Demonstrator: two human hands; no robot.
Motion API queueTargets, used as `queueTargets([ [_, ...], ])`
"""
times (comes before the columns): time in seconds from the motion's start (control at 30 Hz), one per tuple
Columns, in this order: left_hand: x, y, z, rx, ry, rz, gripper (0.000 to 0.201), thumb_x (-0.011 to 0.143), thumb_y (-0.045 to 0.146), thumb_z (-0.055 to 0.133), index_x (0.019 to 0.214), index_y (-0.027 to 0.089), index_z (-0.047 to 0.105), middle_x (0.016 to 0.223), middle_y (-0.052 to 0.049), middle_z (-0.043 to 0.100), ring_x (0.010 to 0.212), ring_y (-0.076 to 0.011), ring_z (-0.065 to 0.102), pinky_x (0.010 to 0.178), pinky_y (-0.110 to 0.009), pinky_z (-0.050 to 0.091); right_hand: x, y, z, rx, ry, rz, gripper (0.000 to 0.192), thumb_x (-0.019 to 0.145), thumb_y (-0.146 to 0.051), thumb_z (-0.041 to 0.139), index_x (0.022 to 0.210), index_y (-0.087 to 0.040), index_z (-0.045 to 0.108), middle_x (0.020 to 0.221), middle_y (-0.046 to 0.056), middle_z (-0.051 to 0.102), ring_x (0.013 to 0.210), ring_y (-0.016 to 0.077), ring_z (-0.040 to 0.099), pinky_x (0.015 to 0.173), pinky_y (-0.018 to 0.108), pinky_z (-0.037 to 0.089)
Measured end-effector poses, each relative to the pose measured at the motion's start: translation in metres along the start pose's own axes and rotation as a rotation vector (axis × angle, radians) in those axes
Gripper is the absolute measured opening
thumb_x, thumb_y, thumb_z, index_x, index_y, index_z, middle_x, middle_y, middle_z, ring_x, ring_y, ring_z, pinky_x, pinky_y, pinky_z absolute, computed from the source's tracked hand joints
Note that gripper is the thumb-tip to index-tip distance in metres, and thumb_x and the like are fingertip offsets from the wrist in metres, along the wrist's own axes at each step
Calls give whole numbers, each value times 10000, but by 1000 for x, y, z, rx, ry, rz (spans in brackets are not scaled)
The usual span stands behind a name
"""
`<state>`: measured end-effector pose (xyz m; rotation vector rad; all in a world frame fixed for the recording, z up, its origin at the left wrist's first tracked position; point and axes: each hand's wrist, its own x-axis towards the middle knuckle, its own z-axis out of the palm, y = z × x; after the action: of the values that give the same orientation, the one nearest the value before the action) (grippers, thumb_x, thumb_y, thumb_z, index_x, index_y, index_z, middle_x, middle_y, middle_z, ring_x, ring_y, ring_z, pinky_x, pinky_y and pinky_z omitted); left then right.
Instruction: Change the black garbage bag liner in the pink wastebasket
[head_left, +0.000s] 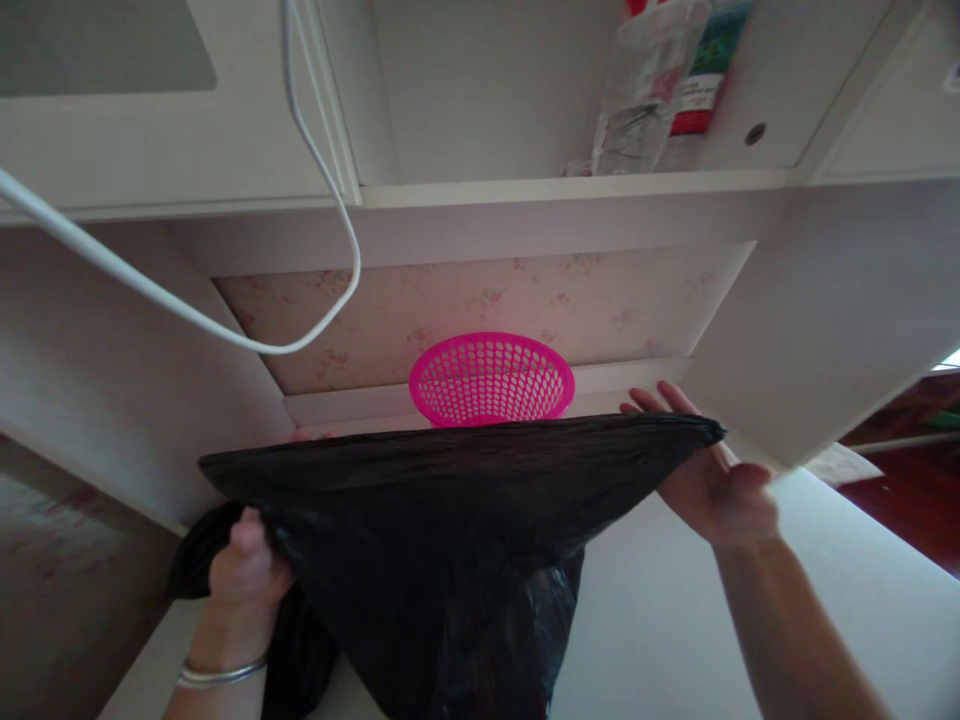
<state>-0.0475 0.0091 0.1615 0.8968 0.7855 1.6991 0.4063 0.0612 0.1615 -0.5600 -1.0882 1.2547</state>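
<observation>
A black plastic bag [442, 540] is spread wide between my two hands, its long top edge pulled nearly straight. My left hand [251, 565], with a silver bangle at the wrist, is closed on the bag's left side; the bag hides some of its fingers. More bunched black plastic hangs around that hand. On the other side, my right hand [720, 490] is open, fingers stretched out and thumb apart, with the bag's right corner lying across it. Behind the top edge stands a pink perforated basket [491, 380], its lower part hidden by the bag.
A white cable [202, 320] loops down at the upper left. Above is a white shelf [480, 192] holding a clear plastic container [637, 100] and a green-and-red package [705, 80]. White side panels flank the recess over a white surface [645, 620].
</observation>
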Motion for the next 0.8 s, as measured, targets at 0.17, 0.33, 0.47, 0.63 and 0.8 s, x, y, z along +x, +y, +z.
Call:
queueTargets([
  [0.17, 8, -10, 21, 135, -224, -68, 616, 696, 424, 879, 1253, 208, 731, 1422, -104, 653, 1301, -370, 596, 1047, -396, 549, 9, 25, 13, -68, -136, 182, 718, 624, -549, 907, 1278, -356, 681, 1352, 45, 696, 1319, 333, 590, 1122, 532, 448],
  [0.33, 10, -16, 62, -144, -26, -94, 307, 717, 429, 810, 894, 179, 808, 1102, -103, 796, 1078, -361, 723, 949, -464, 599, 20, 27, 51, 53, -224, 185, 286, 809, -540, 740, 779, -258, 704, 1340, 44, 700, 1381, 349, 524, 1177, 585, 356],
  [0.47, 2, -24, 79, -333, 154, -259, 177, 758, 370, 747, 791, 197, 771, 718, -28, 773, 702, -245, 749, 924, -486, 603, 10, 27, 79, 380, -202, 103, 335, 864, -479, 668, 661, -244, 543, 1113, 14, 782, 1114, 263, 701, 1029, 505, 526],
  [0.63, -7, -37, 88, -456, -193, -334, 126, 878, 310, 689, 783, 227, 683, 451, 117, 404, 325, -62, 461, 751, -345, 632, -7, 33, 93, 532, -420, 251, 396, 951, -462, 604, 701, -241, 390, 396, -134, 338, 252, 66, 287, 474, 260, 528],
  [0.8, -11, -48, 102, -208, -285, -472, 187, 871, 347, 717, 800, 192, 640, 547, 93, 423, 333, -24, 250, 327, -136, 234, -14, 35, 103, 222, -419, 414, 325, 878, -464, 720, 824, -213, 521, 582, -82, 406, 418, 58, 269, 359, 167, 296],
])
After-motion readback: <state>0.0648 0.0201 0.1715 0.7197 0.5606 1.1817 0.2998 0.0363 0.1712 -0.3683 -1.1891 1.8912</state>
